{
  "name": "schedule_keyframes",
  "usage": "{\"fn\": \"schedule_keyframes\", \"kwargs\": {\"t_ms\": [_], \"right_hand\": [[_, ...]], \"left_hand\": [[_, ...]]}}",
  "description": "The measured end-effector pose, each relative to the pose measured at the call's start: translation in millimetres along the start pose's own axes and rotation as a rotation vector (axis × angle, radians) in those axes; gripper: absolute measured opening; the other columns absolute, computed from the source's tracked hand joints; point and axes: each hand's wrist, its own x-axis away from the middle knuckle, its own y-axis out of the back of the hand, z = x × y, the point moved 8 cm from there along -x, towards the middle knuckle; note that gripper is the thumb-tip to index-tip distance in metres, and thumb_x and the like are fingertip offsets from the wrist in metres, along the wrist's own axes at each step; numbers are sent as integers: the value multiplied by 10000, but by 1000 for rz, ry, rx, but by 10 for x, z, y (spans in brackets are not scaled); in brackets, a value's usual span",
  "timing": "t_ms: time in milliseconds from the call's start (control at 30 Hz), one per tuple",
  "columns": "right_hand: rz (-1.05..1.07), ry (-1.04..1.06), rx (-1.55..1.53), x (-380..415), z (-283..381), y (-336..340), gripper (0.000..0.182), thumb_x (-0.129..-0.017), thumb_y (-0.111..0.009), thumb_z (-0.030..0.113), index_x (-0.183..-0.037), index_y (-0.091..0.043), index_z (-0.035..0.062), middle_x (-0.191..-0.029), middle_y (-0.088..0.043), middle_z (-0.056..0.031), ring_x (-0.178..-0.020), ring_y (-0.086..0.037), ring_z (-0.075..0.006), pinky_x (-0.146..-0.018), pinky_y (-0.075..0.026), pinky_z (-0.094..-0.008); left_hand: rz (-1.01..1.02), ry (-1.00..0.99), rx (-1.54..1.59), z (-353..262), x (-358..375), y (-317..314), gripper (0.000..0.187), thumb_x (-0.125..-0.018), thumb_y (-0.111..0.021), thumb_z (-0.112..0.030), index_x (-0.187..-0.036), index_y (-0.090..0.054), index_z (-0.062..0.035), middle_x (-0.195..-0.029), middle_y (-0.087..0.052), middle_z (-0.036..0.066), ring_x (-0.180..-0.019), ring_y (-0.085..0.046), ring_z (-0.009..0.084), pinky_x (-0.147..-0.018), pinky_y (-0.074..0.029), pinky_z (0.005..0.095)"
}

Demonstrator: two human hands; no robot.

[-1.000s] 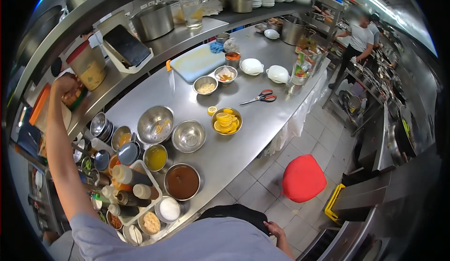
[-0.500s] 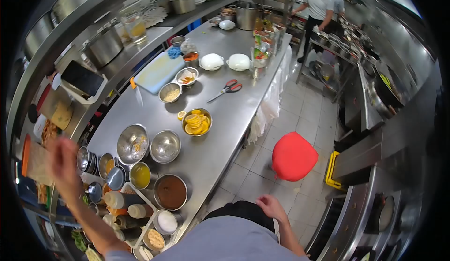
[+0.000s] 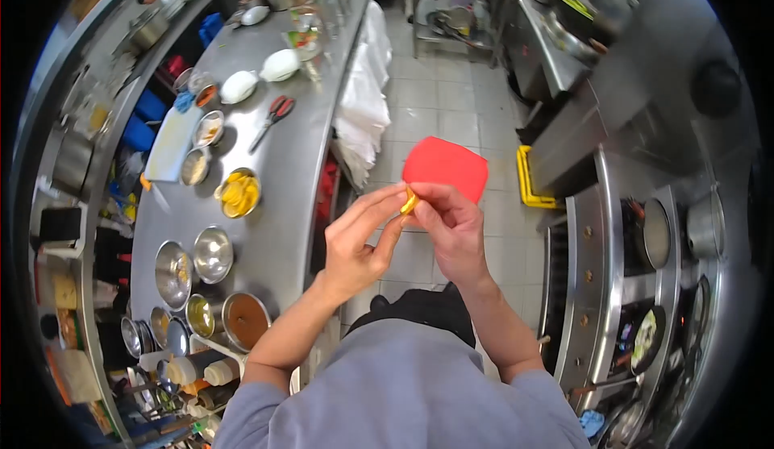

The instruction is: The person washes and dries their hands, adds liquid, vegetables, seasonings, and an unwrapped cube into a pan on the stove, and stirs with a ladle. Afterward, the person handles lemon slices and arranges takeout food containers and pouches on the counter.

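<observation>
Head view: left hand (image 3: 355, 243) and right hand (image 3: 451, 227) fingers pinched a small yellow piece (image 3: 409, 202) together, above the red stool (image 3: 445, 168), beside the steel surface (image 3: 274, 231).

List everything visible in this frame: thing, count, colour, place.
small piece: one, yellow-orange, pinched between both hands
stool: one, red, on the tiled floor
counter: one, steel, left
bowl of yellow slices: one, steel, mid-counter
empty bowls: two, steel, nearer counter
brown sauce bowl: one, near end
scissors: one, red-handled, far counter
cutting board: one, white, counter's left edge
crate: one, yellow, under right station
left hand: fingertips on the piece
right hand: fingertips on the piece
</observation>
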Motion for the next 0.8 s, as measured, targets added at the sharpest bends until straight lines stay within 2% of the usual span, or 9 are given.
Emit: {"fn": "schedule_keyframes", "kwargs": {"t_ms": [67, 167, 267, 333, 400, 467, 600, 667, 800], "right_hand": [[35, 140, -56, -26, 249, 272, 203, -917, -569, 39, -1114, -605, 12, -1045, -650, -83, -956, -623, -122, -800, -542, -260], [50, 149, -83, -19, 473, 645, 223, -917, -571, 43, -1138, -595, 22, -1059, -651, -81, -967, -626, -132, -782, -548, -258], [44, 132, -88, -25, 630, 1056, 221, -912, -577, 43, -1132, -590, 18, -1056, -650, -81, -969, -627, -145, -792, -555, -275], [10, 92, -90, -8, 726, 1314, 218, -908, -581, 39, -1125, -588, 14, -1054, -648, -83, -968, -627, -153, -801, -560, -289], [-12, 129, -130, 11, 873, 1502, 213, -900, -583, 19, -1112, -582, 7, -1051, -640, -85, -968, -626, -165, -816, -560, -301], [-37, 166, -110, 14, 992, 1696, 211, -898, -579, 9, -1109, -579, 3, -1049, -636, -87, -966, -626, -164, -810, -558, -297], [-67, 175, 4, 59, 1131, 2090, 208, -896, -573, -3, -1104, -579, -6, -1048, -626, -92, -963, -622, -162, -803, -554, -286], [-67, 188, 40, 89, 1196, 2221, 209, -894, -580, 2, -1103, -585, -9, -1033, -632, -88, -952, -623, -154, -802, -553, -283], [-96, 170, 216, 158, 1251, 2459, 207, -904, -586, 46, -1100, -593, -19, -1016, -646, -91, -895, -629, -139, -761, -568, -301]], "left_hand": [[47, -82, 14, -95, -119, -273, 259, -776, -670, 54, -1033, -659, 23, -1124, -627, 178, -968, -648, 274, -821, -523, 319], [79, -108, 31, -201, -260, -685, 221, -769, -675, 60, -987, -650, 33, -1096, -641, 174, -959, -656, 254, -805, -529, 313], [58, -75, 132, -208, -335, -1102, 283, -764, -681, 65, -1030, -594, 28, -1065, -660, 155, -936, -670, 233, -785, -531, 298], [12, 113, 312, -199, -406, -1350, 385, -756, -687, 64, -1101, -523, 12, -1037, -678, 140, -901, -685, 219, -766, -530, 283], [47, 80, 251, -289, -484, -1573, 450, -765, -679, 51, -1167, -483, 0, -1036, -683, 133, -883, -691, 213, -749, -529, 273], [120, 122, 223, -386, -563, -1826, 439, -769, -665, 86, -1163, -485, 13, -1053, -678, 138, -845, -663, 135, -753, -513, 242], [191, 122, 184, -490, -674, -2177, 401, -784, -655, 62, -1151, -501, 9, -999, -697, 122, -834, -668, 127, -735, -510, 233], [245, 191, 215, -431, -684, -2346, 377, -794, -650, 44, -1143, -511, 13, -955, -706, 121, -841, -675, 136, -721, -518, 243], [383, 139, 177, -486, -774, -2595, 384, -792, -648, 41, -1149, -511, 3, -933, -708, 125, -839, -691, 168, -707, -531, 258]]}}
